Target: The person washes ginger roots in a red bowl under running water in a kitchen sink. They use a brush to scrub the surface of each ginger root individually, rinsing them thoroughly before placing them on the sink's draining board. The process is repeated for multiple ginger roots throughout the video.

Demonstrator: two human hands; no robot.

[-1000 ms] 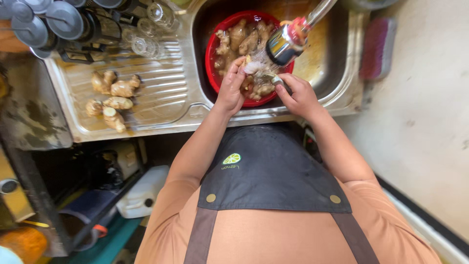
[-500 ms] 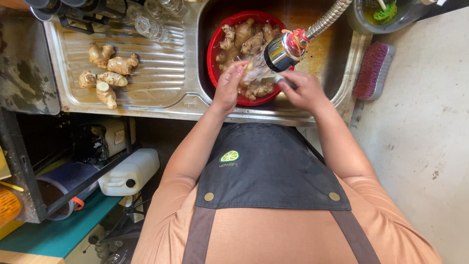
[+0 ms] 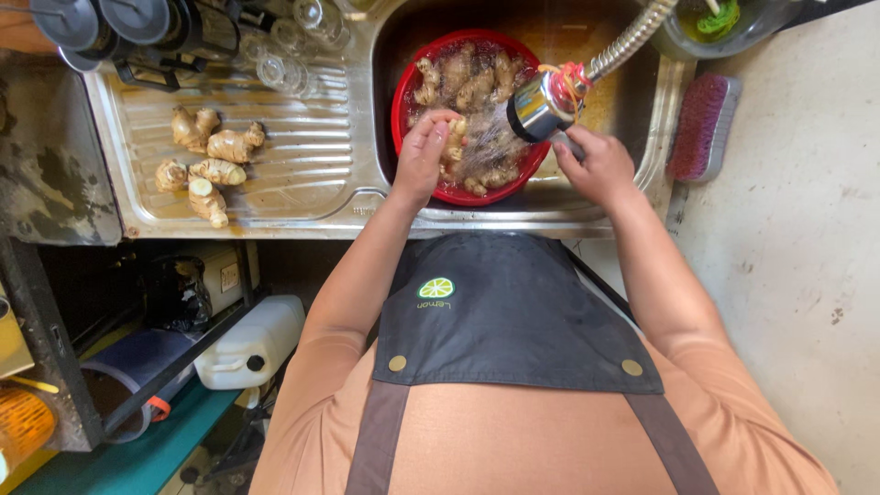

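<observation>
Since half a second ago my left hand [image 3: 423, 151] has lifted one ginger piece [image 3: 456, 137] off the heap and brought it up into the jet, while my right hand [image 3: 596, 165] has slid a little back along the hose, so the spray head [image 3: 541, 105] now tilts down and to my left. My left hand is closed around that piece, fingers curled over its top, so the dirty side faces the water. My right hand is wrapped narrow around the neck just behind the chrome head; I grip there because the flexible metal hose [image 3: 632, 37] would swing away on its own.

I keep the piece low over the red basin [image 3: 403, 101], which sits inside the sink [image 3: 669, 110], so the splash and the grit fall back among the other roots soaking there. On the ribbed drainboard [image 3: 302, 165] to my left lie five ginger roots [image 3: 206, 165], well apart from the basin, on the slope where they can drip. Drinking glasses [image 3: 284, 55] and dark pan lids [image 3: 101, 23] stand at the far edge of that board. A red scrubbing brush [image 3: 701, 128] rests on the pale desk [image 3: 797, 229] just beside the sink's right rim, within reach of my right hand.
</observation>
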